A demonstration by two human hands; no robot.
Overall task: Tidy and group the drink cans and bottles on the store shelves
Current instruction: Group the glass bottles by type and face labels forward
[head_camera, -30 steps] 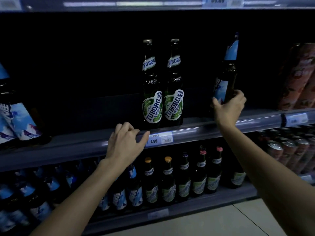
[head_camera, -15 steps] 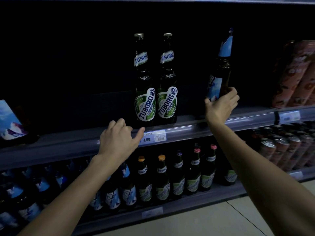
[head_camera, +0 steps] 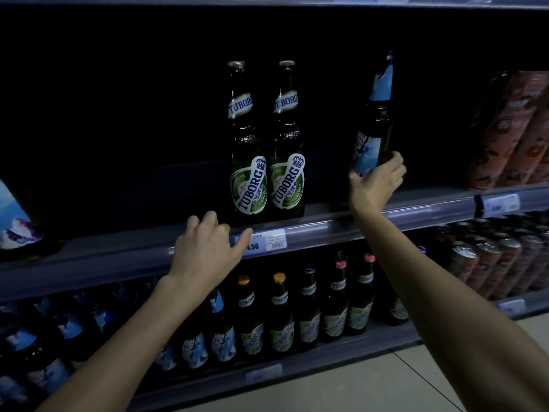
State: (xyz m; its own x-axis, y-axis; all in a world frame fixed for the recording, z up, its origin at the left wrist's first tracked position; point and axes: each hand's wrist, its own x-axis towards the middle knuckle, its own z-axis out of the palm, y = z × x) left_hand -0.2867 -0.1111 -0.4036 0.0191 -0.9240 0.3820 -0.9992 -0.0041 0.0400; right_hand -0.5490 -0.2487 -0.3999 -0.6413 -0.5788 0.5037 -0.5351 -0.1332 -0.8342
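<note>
Here we count two green Tuborg bottles (head_camera: 267, 150) standing upright and touching side by side at the front edge of the middle shelf (head_camera: 416, 217). Our right hand (head_camera: 375, 183) is wrapped around the lower body of one blue-labelled bottle (head_camera: 372, 123), which leans slightly to the right, well apart from the Tuborg pair. Our left hand (head_camera: 208, 251) grips nothing: its fingers are loosely curled over the shelf lip, the thumb lying across the price tag (head_camera: 261, 240) just below the pair. On the lower shelf (head_camera: 326, 352) we count five small Tuborg bottles (head_camera: 309, 310) in the front row, two with orange caps, one dark, two pink. Blue-labelled bottles (head_camera: 193, 343) crowd to their left, too dim to count. Reddish cans (head_camera: 490, 263) sit at the right.
</note>
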